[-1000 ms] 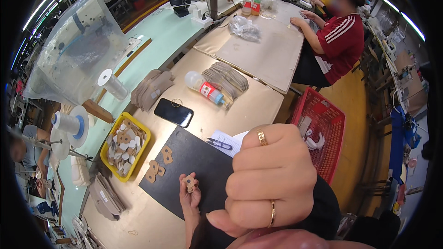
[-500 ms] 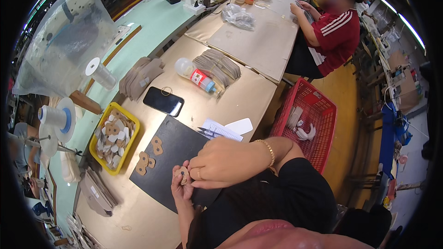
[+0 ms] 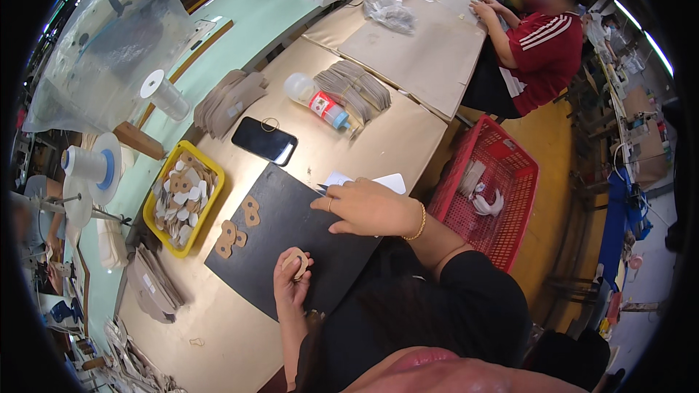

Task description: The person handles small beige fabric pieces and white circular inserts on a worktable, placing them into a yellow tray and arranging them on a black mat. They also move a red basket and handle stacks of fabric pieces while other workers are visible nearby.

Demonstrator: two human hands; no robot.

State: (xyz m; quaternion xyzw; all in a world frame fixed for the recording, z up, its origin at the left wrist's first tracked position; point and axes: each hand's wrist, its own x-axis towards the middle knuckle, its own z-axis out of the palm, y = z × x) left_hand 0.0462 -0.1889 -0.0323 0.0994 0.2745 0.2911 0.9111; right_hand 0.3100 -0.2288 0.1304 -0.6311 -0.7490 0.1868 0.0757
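Observation:
My left hand [image 3: 293,287] is closed round a small tan cut-out piece [image 3: 295,263], held above the near part of the black mat [image 3: 320,240]. My right hand [image 3: 378,207], with a gold bracelet at the wrist, is over a white paper pad [image 3: 336,177]; its visible fingers are stretched out and the thumb is apart. Dark pointed tips [image 3: 322,188], perhaps of pens, show by its fingertips; the rest is hidden under the hand. On the mat's left side lie several tan pieces with holes [image 3: 229,236].
A yellow basket [image 3: 148,211] of tan and white pieces stands left of the mat. Beyond are a phone [image 3: 263,140], a glue bottle [image 3: 320,104] and stacked grey-brown pieces [image 3: 353,87]. A red crate [image 3: 502,247] stands at right; a co-worker in red [image 3: 546,51] sits farther off.
My right hand has left the tan piece and moved up and right to the paper pad. My left hand still holds the piece. The whole view has shifted slightly.

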